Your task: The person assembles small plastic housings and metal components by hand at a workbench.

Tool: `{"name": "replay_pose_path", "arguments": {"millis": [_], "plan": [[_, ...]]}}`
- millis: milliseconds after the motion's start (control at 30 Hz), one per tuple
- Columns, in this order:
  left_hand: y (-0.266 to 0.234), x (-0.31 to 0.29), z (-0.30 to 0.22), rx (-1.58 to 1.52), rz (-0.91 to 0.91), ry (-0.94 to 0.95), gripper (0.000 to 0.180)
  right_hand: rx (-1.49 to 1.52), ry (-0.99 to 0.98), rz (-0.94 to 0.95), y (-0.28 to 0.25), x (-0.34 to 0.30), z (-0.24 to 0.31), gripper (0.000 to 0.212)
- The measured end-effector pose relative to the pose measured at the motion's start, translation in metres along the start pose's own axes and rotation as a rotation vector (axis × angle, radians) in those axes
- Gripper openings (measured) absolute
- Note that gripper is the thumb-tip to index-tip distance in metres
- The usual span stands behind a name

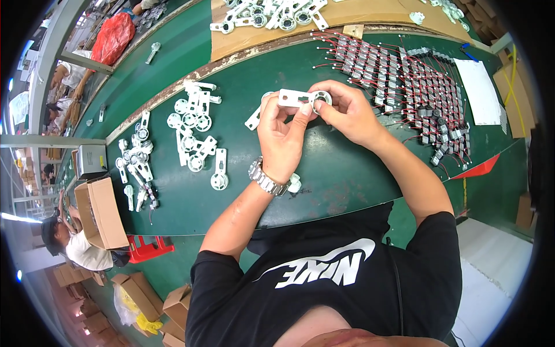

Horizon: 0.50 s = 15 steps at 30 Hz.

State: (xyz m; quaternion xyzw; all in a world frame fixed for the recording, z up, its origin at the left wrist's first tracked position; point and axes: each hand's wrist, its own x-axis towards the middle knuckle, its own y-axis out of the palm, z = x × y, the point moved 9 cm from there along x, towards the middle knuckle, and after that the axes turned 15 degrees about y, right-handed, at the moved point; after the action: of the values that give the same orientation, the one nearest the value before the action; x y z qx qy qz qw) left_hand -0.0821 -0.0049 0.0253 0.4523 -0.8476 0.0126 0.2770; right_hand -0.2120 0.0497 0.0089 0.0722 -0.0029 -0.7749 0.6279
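Note:
Both my hands hold a white plastic part, a flat slotted arm (pixel 291 97) with a round ring at its right end. My left hand (pixel 281 139) grips the flat arm, its thumb pressed along the lower side. The fingers of my right hand (pixel 351 113) are closed round the ring, thumb in front; whether a small piece sits inside the ring is hidden. Another white part (pixel 253 120) lies on the green table just left of my left hand, partly covered by it. A further white piece (pixel 295 184) shows beside my watch.
Rows of small grey motor-like blocks with red wires (pixel 387 78) cover the table's right side, beside a white sheet (pixel 478 92). White ring-ended parts (pixel 196 121) lie in groups at left; more (pixel 287 22) pile on cardboard (pixel 228 46) at the back. An open carton (pixel 110 208) stands left, near a seated person (pixel 87 251).

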Motion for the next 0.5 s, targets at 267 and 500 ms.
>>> {"name": "replay_pose_path", "arguments": {"millis": [267, 500], "plan": [[-0.002, -0.001, 0.004, 0.011, -0.009, 0.018, 0.019, -0.510, -0.218, -0.183, 0.000, -0.013, 0.028, 0.033], [-0.003, 0.001, 0.000, 0.030, -0.013, 0.036, 0.017, 0.039, 0.114, 0.033, -0.002, 0.002, 0.002, 0.029]]}}
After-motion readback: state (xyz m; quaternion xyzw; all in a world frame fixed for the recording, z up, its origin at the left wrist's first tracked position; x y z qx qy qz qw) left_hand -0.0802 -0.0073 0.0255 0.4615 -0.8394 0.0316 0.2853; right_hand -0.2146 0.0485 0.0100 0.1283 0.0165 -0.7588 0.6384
